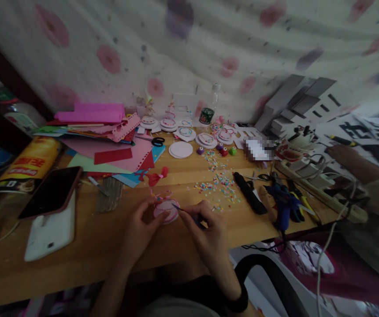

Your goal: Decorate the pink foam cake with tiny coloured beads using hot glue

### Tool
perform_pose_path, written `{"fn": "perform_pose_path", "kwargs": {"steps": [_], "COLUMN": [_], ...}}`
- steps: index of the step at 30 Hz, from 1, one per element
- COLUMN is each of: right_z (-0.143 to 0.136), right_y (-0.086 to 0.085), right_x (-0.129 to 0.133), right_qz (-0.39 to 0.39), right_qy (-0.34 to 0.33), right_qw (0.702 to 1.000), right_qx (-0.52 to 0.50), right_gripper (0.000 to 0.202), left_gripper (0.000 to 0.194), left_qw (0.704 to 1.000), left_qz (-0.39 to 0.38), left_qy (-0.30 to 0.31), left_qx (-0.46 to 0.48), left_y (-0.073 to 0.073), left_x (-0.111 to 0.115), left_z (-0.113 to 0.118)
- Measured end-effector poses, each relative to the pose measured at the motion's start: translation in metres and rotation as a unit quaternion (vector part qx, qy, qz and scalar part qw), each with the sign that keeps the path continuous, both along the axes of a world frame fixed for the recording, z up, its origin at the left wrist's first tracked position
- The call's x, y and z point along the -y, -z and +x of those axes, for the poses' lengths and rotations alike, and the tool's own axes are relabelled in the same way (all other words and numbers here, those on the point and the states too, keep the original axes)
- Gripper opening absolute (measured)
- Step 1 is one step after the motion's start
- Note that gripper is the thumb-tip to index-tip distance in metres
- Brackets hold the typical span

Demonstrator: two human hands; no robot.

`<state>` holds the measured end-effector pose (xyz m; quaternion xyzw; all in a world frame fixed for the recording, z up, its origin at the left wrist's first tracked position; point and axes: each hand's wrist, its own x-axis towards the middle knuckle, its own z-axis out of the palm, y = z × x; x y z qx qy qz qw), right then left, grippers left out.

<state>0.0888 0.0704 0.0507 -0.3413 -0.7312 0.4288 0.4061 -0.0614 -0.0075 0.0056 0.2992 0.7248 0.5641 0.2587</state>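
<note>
In front of me on the wooden table, my left hand (148,220) pinches the near edge of a small round white disc (165,209) with a pink rim. My right hand (201,222) is closed around a thin dark pointed tool (176,207), whose tip is over the disc's right side. Its exact kind is too small to tell. Pink and red bits (159,194) lie at the disc's far edge. Just beyond is a red bow-like piece (156,177). Small coloured beads (222,180) are scattered to the right.
Stacked paper (110,145), black scissors (157,141) and a phone (50,193) lie left. Decorated white discs (206,140) and a bottle (208,110) stand at the back. Right are a blue glue gun (284,204), a power strip (321,189) and another person's hand (341,158).
</note>
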Motion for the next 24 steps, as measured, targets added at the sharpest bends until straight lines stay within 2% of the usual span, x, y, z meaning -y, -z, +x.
{"fn": "perform_pose_path", "kwargs": {"steps": [5, 13, 17, 20, 24], "right_z": [-0.007, -0.012, -0.008, -0.004, 0.001], "right_y": [0.001, 0.003, 0.003, 0.002, 0.001], "right_x": [0.001, 0.003, 0.001, -0.001, -0.005], "right_qz": [0.071, 0.073, 0.060, 0.022, -0.085], "right_qy": [-0.009, -0.016, 0.016, 0.035, 0.029], "right_qw": [0.997, 0.996, 0.997, 0.999, 0.996], "right_qx": [0.030, 0.053, 0.042, 0.016, -0.028], "right_gripper": [0.009, 0.012, 0.013, 0.011, 0.014], "left_gripper": [0.040, 0.039, 0.035, 0.034, 0.033], "left_qw": [1.000, 1.000, 1.000, 0.998, 0.989], "left_qz": [0.006, 0.002, 0.012, 0.012, 0.013], "left_qy": [0.013, 0.006, 0.004, -0.023, -0.034], "left_qx": [0.015, 0.005, -0.012, -0.053, -0.145], "left_y": [-0.002, -0.004, 0.000, 0.009, 0.026], "left_x": [0.003, 0.005, 0.005, 0.005, 0.002], "left_z": [0.001, 0.004, 0.003, 0.000, -0.005]}}
